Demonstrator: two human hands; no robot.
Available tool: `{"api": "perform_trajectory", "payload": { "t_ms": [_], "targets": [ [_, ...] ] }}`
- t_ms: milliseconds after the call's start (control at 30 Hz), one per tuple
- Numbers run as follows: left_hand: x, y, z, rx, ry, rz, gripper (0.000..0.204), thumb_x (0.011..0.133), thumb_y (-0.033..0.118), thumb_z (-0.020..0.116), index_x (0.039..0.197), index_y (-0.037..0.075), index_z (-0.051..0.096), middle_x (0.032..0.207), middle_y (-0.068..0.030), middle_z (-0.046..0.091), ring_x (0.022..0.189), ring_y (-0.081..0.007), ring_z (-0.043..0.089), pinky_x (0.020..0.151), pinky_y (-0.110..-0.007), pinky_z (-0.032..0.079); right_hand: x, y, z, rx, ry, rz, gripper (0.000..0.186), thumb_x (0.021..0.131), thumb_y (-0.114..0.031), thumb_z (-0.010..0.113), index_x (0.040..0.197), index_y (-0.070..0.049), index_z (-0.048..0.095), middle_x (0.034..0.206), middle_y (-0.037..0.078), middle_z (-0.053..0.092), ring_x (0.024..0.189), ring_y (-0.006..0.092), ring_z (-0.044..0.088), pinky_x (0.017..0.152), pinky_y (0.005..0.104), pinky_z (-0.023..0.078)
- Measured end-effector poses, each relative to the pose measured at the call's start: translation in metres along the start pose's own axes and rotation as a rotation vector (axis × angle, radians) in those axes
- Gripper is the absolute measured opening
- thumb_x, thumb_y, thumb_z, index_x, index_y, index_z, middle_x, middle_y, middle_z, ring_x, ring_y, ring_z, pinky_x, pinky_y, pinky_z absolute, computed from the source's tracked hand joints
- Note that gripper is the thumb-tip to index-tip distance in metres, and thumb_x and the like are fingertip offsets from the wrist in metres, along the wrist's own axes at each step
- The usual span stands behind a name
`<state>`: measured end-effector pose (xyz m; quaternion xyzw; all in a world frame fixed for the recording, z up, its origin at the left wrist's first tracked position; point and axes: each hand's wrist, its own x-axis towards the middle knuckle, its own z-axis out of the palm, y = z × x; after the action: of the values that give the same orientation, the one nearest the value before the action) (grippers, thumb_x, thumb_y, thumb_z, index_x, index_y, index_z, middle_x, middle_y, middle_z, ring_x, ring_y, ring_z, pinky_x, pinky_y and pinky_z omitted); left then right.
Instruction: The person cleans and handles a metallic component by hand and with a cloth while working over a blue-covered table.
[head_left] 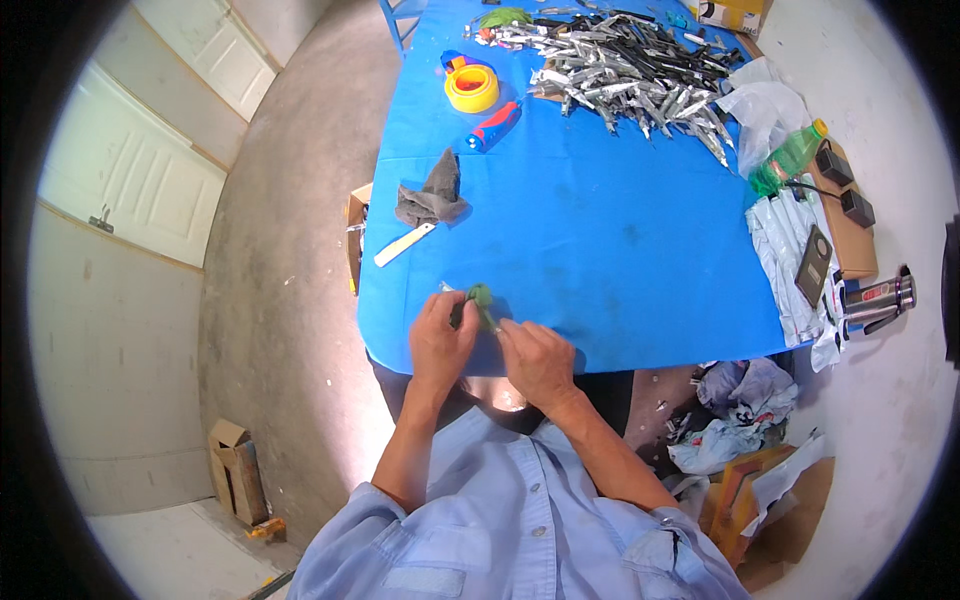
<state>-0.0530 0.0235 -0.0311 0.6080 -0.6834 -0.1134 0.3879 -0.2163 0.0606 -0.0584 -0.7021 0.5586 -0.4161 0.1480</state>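
Note:
Just in from the table's near edge, my two hands work close together on a small, soft-looking green piece [482, 297]. My left hand [440, 342] is closed, pinching it from the left. The fingers of my right hand [538, 362] are pinched together at its lower end. A small pale tip sticks out beside my left fingertips; I cannot make out what it belongs to. Farther off on the left lie a cream-coloured flat-handled tool [404, 245] and a crumpled dark grey cloth [432, 195].
The blue-covered table [600, 250] bears a large heap of silver and black slim pieces [640, 70], a yellow tape roll [471, 88] and a red-and-blue tool [494, 127]. A green bottle [795, 155], phone [814, 265] and metal flask [880, 300] line the right side.

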Motion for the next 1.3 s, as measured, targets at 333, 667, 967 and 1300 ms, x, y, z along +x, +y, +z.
{"api": "perform_trajectory", "payload": {
  "t_ms": [333, 667, 967, 1300],
  "targets": [
    [0.003, -0.016, -0.018, -0.158, -0.042, -0.036, 0.017, 0.095, 0.013, 0.077, 0.106, 0.001, 0.075, 0.089, -0.0141, 0.073, 0.076, -0.0238, 0.071, 0.068, -0.035, 0.055, 0.001, -0.003, 0.000, -0.010, 0.035, -0.010, 0.009, 0.090, -0.020, 0.073, 0.087, -0.014, 0.068, 0.079, 0.007, 0.061, 0.075, 0.0329, 0.066, 0.062, 0.0486, 0.052],
    [-0.023, 0.006, 0.004, 0.015, -0.094, 0.132, 0.019, 0.090, 0.008, 0.078, 0.108, 0.008, 0.073, 0.096, -0.0142, 0.072, 0.080, -0.0363, 0.073, 0.069, -0.043, 0.058, -0.001, 0.000, 0.001, -0.044, 0.042, -0.051, 0.010, 0.088, -0.012, 0.069, 0.079, -0.012, 0.064, 0.078, 0.009, 0.060, 0.074, 0.0340, 0.064, 0.062, 0.0488, 0.051],
    [0.011, -0.038, 0.008, 0.006, 0.119, 0.075, 0.014, 0.095, 0.010, 0.076, 0.106, 0.002, 0.072, 0.095, -0.0186, 0.073, 0.080, -0.0371, 0.072, 0.070, -0.044, 0.057, 0.001, -0.006, -0.002, -0.018, 0.021, -0.037, 0.001, 0.088, -0.012, 0.073, 0.087, -0.012, 0.072, 0.078, 0.008, 0.062, 0.074, 0.0324, 0.065, 0.062, 0.0455, 0.051],
    [-0.016, -0.016, -0.005, -0.167, 0.044, 0.120, 0.017, 0.093, 0.007, 0.077, 0.108, 0.003, 0.071, 0.096, -0.0176, 0.071, 0.078, -0.0344, 0.072, 0.067, -0.041, 0.057, 0.001, -0.005, 0.000, -0.070, 0.016, -0.043, 0.002, 0.088, -0.010, 0.075, 0.089, -0.009, 0.073, 0.079, 0.008, 0.065, 0.074, 0.0312, 0.066, 0.063, 0.0433, 0.052]
  ]
}}
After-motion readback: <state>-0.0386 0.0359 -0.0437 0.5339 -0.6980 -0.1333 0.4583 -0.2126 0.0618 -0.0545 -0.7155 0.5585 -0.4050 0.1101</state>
